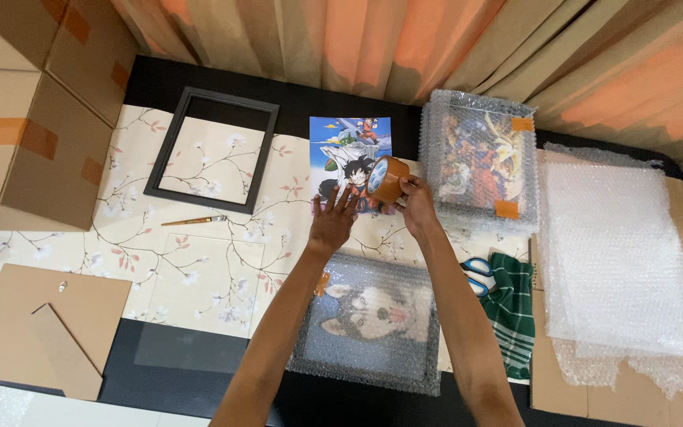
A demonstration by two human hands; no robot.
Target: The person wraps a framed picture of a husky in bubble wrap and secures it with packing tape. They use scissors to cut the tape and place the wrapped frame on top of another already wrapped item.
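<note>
- the right hand point(419, 207) grips a roll of brown packing tape point(389, 179), lifted just above the table, fingers closed around its rim.
- the left hand point(332, 224) is spread wide and flat, holding nothing, its fingertips right beside the roll and over the lower edge of a cartoon poster point(351, 162).
- just below both hands, between the 2 forearms, lies a bubble-wrapped dog picture point(371, 320), 1 strip of tape on its upper left corner.
- risk, as a judgement: a pulled tape end could catch the poster under the left hand and tear its print; the loose wrap could shift if the tape tugs it.
- right of the right hand sits a wrapped, taped stack of pictures point(481, 158); below it scissors point(477, 275) on a green checked cloth point(513, 312), close to the right forearm.
- further right, bubble wrap sheets point(616, 253) lie on cardboard.
- left of the left hand: an empty black frame point(213, 149), a small brush point(194, 221), a frame backing board point(45, 328), cardboard boxes point(29, 103).
</note>
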